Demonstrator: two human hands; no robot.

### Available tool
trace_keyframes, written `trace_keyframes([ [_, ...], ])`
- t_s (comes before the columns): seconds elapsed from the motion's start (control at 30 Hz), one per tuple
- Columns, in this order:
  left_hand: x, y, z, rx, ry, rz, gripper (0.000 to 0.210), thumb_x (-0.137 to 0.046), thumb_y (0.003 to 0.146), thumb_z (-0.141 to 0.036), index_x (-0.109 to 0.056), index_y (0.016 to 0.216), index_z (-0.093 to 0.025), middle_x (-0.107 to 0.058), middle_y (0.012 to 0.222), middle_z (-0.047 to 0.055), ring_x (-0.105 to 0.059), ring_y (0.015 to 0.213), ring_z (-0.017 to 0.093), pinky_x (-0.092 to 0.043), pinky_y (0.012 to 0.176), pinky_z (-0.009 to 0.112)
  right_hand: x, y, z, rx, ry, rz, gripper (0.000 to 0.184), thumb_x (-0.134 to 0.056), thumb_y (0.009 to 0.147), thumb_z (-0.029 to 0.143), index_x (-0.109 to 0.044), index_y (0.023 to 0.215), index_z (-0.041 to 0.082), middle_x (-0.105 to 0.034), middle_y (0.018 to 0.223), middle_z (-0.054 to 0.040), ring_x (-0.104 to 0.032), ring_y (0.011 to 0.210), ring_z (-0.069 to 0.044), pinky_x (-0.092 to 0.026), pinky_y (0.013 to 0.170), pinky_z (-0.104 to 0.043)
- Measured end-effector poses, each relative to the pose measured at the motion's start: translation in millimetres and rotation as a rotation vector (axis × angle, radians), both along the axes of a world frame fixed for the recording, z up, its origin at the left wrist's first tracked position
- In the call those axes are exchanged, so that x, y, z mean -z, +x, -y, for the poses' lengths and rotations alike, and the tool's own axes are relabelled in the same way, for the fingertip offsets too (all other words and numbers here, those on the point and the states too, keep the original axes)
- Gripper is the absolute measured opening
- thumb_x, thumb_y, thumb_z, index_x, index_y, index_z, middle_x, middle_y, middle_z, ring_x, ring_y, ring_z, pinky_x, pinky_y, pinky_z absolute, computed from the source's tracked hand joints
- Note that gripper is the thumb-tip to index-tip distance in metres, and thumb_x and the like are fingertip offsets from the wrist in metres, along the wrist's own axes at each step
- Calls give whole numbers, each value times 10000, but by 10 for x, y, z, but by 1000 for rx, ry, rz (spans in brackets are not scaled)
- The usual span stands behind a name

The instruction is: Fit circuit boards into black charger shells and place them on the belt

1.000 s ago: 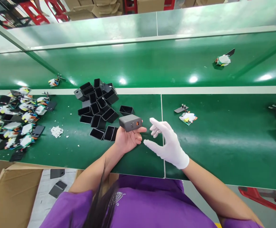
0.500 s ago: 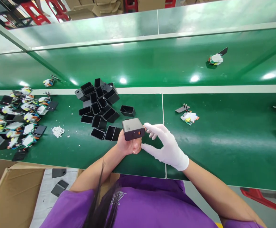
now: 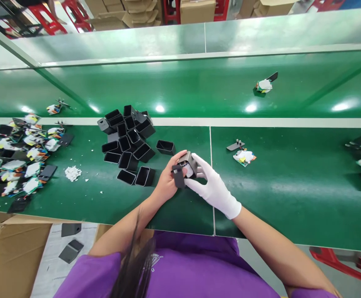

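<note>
Black case (image 3: 192,159) mid-frame, open end showing, lid (image 3: 178,176) tilted off it, white block (image 3: 188,170) inside. Bare left hand (image 3: 167,182) clamped at case's left edge and lid, exact finger contact unclear; gloved right hand (image 3: 212,187) wrapped on case's right side. Best handling, likely: right steadies case, left guides lid straight, no twisting. Open cases (image 3: 127,140) sit left of centre.
</note>
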State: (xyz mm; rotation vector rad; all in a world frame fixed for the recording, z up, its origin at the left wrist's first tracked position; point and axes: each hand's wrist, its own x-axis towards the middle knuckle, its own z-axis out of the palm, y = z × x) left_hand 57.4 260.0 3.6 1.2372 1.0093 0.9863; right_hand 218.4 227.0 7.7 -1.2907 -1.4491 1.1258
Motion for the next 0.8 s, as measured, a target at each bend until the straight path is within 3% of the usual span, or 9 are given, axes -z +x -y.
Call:
trace_keyframes([
  [0.13, -28, -24, 29, 99, 27, -74, 609, -663, 872, -498, -539, 1409, -239, -593, 1417, 94, -594, 1246, 272, -477, 1045, 342, 41, 3, -40, 7, -99, -70, 671, -678, 833, 328, -454, 1456, 221, -694, 1156, -72, -669, 1007, -200, -585, 877, -358],
  [0.5, -33, -127, -34, 289, 87, -132, 607, -597, 926, -347, -418, 1498, -246, -582, 1431, 94, -643, 1170, 256, -523, 983, 334, 28, 39, -29, -11, 36, 85, 657, -606, 890, 321, -399, 1505, 223, -645, 1207, -103, -654, 1011, -225, -575, 902, -398],
  [0.7, -10, -178, -93, 340, -8, -170, 620, -592, 927, -378, -411, 1502, -236, -480, 1522, 75, -502, 1361, 292, -386, 1155, 409, 102, 19, -19, -26, 111, 169, 603, -543, 940, 309, -375, 1515, 236, -616, 1159, -110, -636, 947, -222, -577, 864, -409],
  [0.8, 28, -159, -94, 336, -79, -103, 623, -631, 897, -413, -466, 1470, -234, -494, 1510, 71, -501, 1364, 303, -401, 1148, 410, 122, 7, -13, -12, 110, 194, 592, -537, 934, 278, -388, 1506, 231, -617, 1114, -104, -631, 918, -219, -572, 865, -416],
])
